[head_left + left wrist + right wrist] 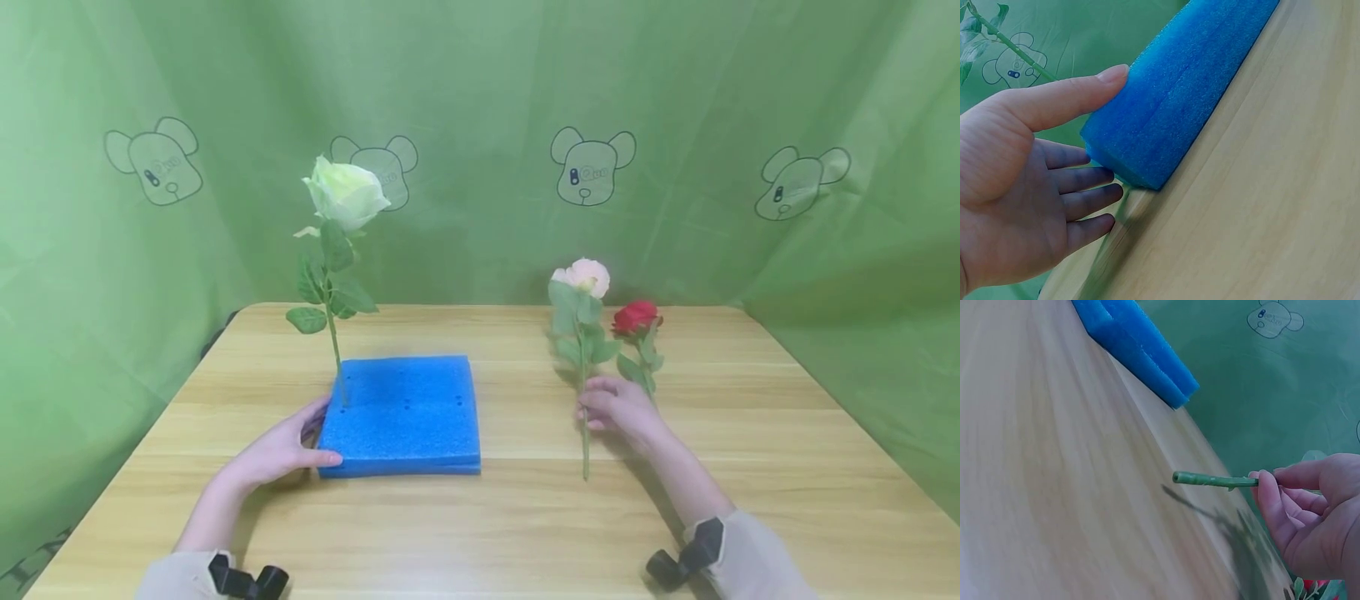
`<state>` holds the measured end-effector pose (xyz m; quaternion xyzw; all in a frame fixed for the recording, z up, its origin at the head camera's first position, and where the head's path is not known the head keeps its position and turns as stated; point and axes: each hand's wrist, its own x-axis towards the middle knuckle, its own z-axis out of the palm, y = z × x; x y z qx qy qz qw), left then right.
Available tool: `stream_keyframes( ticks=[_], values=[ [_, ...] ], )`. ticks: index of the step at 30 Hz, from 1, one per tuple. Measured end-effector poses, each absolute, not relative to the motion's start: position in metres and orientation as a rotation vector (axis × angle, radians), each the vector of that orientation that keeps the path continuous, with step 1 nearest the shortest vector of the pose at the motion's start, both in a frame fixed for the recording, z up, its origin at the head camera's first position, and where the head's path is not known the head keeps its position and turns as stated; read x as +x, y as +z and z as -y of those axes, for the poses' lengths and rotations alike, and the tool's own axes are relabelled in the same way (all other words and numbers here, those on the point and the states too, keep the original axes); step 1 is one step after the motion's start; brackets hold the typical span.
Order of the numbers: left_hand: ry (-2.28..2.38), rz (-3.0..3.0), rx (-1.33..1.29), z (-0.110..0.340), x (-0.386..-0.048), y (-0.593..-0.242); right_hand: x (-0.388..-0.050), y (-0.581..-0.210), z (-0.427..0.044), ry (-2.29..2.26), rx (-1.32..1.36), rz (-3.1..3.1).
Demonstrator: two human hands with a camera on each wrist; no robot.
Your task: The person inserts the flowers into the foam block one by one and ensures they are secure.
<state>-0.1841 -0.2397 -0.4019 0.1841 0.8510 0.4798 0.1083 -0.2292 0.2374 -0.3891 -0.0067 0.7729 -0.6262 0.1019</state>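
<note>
A blue foam block (405, 425) with small holes in its top lies left of the middle. One white rose (347, 193) stands upright in it near the left edge. My left hand (288, 446) rests against the block's near left corner. In the left wrist view the thumb (1079, 97) touches the block and the other fingers extend along its side. My right hand (618, 411) pinches the green stem (1210, 480) of a pale pink rose (585, 277) between thumb and fingers. The stem's cut end hangs above the table, its shadow below.
A red rose (637, 318) lies on the wooden table (525, 533) just beyond and right of my right hand. Green curtains (480, 75) printed with bear heads close off the back and sides. A black wrist device (686, 554) sits on each sleeve.
</note>
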Motion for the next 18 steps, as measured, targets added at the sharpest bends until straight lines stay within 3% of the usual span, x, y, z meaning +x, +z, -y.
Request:
stream_keyframes(
  ticks=[18],
  values=[
    [1.556, -2.414, 0.585, 0.242, -0.184, -0.405, -0.227, -0.379, -0.220, -1.787, -0.057, -2.367]
  ],
)
